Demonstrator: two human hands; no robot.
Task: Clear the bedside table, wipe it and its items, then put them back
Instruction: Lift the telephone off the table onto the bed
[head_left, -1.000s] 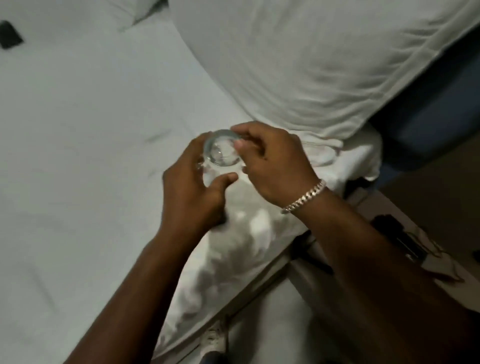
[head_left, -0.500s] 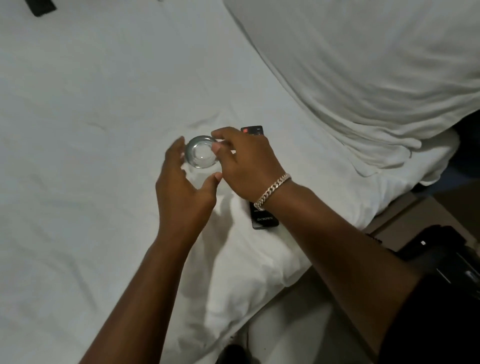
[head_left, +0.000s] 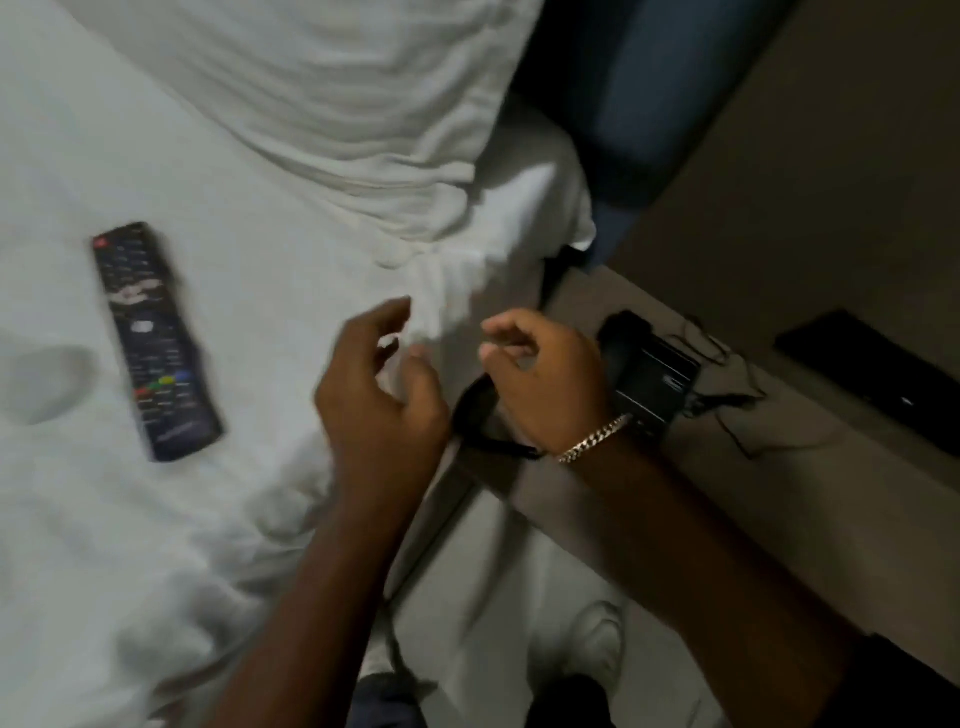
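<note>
The glass (head_left: 44, 382) now sits on the white bed (head_left: 270, 291) beside the remote (head_left: 150, 340); both hands (head_left: 382, 395) (head_left: 545, 384) hang open, empty.

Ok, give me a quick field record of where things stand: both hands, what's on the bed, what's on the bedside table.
left hand: empty, fingers spread, over the bed edge
right hand: empty, fingers curled, above the black phone
bed: remote control lying flat; blurred glass to its left
bedside table: black phone with cord, thin cable, flat black device at far edge
pillow: at head of bed
</note>
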